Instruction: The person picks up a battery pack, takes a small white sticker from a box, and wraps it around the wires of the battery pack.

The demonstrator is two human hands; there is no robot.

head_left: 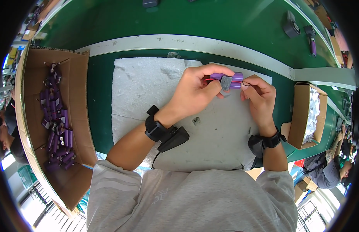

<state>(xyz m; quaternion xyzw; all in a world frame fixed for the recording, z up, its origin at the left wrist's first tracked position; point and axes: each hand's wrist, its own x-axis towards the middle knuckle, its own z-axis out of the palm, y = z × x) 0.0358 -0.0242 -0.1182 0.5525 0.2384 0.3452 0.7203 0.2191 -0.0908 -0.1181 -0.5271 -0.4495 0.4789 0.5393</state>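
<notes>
My left hand (197, 91) grips a purple battery pack (227, 79) made of cylindrical cells, holding it above the white foam mat (148, 96). A small grey pad sits on the pack's front face under my thumb. My right hand (258, 96) pinches a thin black wire at the pack's right end. A red wire shows at the pack's left side. Both wrists wear black straps with small devices.
An open cardboard box (77, 116) at the left holds several purple cells. A smaller box (300, 116) with white pieces stands at the right. A roll of tape (291, 25) and a purple-handled tool (312, 40) lie on the green belt behind. Another person sits at the lower right.
</notes>
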